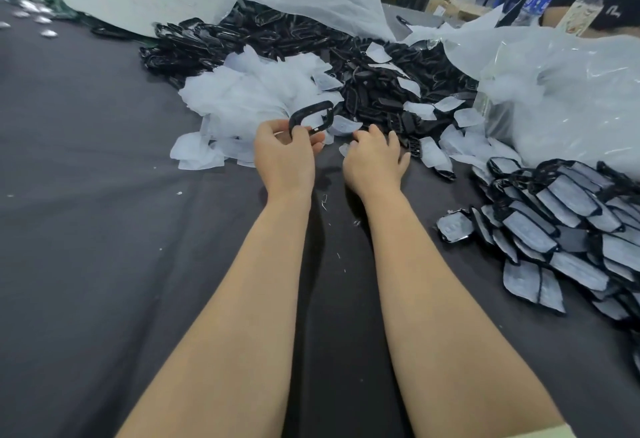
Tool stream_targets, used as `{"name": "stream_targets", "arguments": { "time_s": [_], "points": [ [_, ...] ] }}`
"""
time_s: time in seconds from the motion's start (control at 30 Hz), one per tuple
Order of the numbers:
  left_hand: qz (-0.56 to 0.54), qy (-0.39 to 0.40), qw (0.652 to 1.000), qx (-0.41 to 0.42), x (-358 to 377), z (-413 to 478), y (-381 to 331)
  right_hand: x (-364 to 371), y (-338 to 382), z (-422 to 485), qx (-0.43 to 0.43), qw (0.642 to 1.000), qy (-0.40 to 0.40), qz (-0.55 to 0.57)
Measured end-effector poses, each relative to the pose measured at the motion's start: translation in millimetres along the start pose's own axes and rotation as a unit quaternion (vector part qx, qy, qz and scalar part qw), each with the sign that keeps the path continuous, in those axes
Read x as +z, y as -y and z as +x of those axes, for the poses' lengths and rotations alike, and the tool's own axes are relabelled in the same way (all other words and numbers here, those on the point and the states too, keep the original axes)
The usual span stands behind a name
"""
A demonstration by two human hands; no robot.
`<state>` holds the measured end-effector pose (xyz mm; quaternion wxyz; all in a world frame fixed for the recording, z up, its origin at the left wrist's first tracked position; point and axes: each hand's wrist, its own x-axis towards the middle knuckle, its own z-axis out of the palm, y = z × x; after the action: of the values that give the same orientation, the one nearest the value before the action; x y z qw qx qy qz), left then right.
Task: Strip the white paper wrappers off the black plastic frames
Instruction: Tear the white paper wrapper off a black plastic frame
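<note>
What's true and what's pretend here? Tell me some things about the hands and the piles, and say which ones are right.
1. The left hand holds a bare black frame. True.
2. The right hand is lifting a bottle. False: it is low over the table cover, beside the loose wrappers.
3. A pile of wrapped frames lies on the right. True.
4. The table cover is bright red. False: it is dark grey.
</note>
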<state>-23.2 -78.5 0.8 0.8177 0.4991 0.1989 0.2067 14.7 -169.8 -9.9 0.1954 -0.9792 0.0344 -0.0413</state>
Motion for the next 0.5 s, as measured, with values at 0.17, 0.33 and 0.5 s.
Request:
{"name": "stream_targets", "arguments": {
  "time_s": [0.17,0.33,0.5],
  "points": [
    [0.009,0.02,1.0,-0.001,0.6,1.1,1.9,0.6,-1.4,-0.8,0.026,0.999,-0.043,0.009],
    [0.042,0.044,0.998,0.007,2.3,3.2,3.0,-10.3,-9.6,-10.2,0.018,0.937,-0.185,0.295],
    [0.075,0.051,0.996,0.013,1.9,3.9,5.8,-14.0,-8.7,-22.4,0.036,0.864,-0.161,0.475]
  ]
}}
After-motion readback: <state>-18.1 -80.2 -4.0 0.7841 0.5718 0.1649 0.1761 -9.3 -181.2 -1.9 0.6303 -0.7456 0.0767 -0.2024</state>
